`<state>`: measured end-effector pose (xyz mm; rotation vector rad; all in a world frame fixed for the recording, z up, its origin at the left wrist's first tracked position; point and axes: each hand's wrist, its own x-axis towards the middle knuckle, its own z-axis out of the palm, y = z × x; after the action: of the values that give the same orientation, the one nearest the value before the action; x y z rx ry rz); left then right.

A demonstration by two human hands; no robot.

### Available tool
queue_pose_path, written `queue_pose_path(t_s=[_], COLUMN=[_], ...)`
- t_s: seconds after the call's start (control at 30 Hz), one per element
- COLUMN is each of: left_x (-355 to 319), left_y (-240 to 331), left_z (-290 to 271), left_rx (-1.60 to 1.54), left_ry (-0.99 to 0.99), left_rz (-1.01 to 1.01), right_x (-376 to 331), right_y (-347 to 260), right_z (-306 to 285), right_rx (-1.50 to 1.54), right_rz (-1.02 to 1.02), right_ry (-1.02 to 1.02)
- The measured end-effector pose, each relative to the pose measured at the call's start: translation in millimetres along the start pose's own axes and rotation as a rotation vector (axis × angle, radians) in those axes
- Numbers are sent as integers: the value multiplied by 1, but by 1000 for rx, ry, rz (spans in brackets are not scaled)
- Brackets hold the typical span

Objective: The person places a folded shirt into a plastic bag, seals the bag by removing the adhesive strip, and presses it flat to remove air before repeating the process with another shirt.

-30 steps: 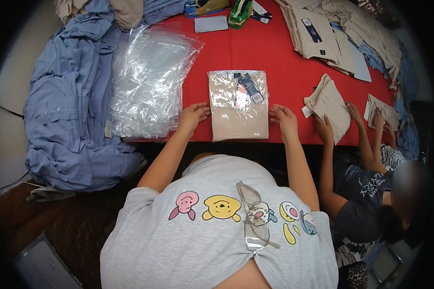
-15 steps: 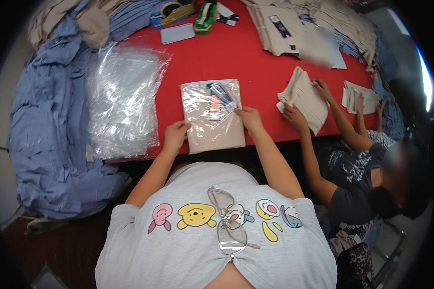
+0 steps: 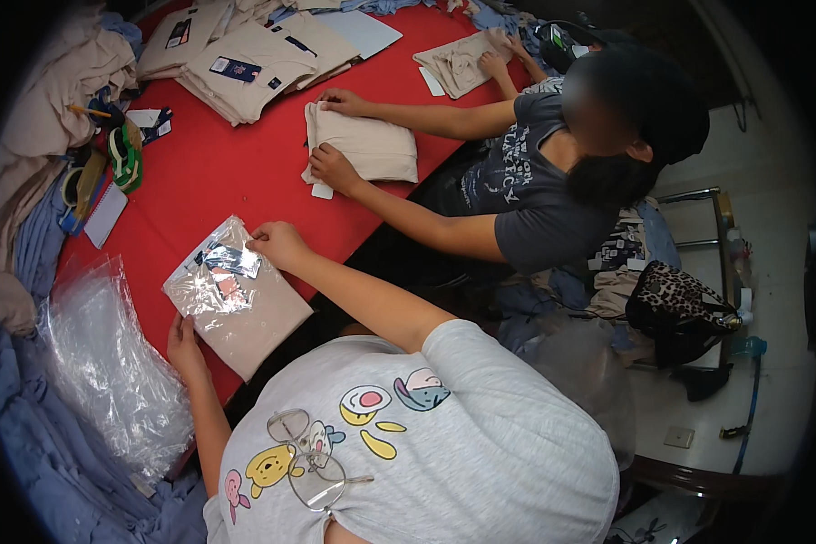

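A folded beige garment in a clear plastic bag (image 3: 256, 319) lies at the near edge of the red table. Through its shiny film show dark hang tags and an orange-pink patch near its far end. My left hand (image 3: 187, 352) holds the left edge of the bagged garment, with the fingertips at its side. On the opposite edge, near the tags, my right hand (image 3: 281, 245) has its thumb and fingers closed on the film.
Left of my hands lies a pile of clear plastic bags (image 3: 113, 372) beside blue garments (image 3: 36, 426). A notepad (image 3: 106, 216) and green tape dispenser (image 3: 125, 156) lie beyond. A co-worker's hands (image 3: 335, 168) rest on a beige garment (image 3: 376, 145), near stacked tagged garments (image 3: 245, 63).
The view has swung to the right, so the table appears tilted and more of the co-worker shows. Both my hands stay on the bagged garment. The co-worker's garment now lies flatter.
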<state>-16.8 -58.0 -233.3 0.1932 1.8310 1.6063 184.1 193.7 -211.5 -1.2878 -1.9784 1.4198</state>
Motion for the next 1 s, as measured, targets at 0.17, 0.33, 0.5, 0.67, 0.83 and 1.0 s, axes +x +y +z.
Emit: queue_pose_path(t_s=[0.17,0.33,0.5,0.67,0.83,1.0], left_x=[10,4,3,2,-1,3], left_y=[-16,-26,-29,-27,-22,-32], left_z=[-10,-13,-17,-16,-11,-19], left_rx=[-149,-151,-168,-164,-159,-236], left_ry=[-56,-69,-79,-96,-89,-102], left_rz=[-91,-206,-199,-190,-194,-206], right_x=[-11,2,14,14,8,-11], right_y=[-6,27,29,28,29,11], right_z=[15,20,21,20,19,16], right_rx=[-38,51,-40,-45,-95,-216], right_rz=[33,5,81,122,55,-29], right_ry=[-57,-30,-139,-168,-134,-115])
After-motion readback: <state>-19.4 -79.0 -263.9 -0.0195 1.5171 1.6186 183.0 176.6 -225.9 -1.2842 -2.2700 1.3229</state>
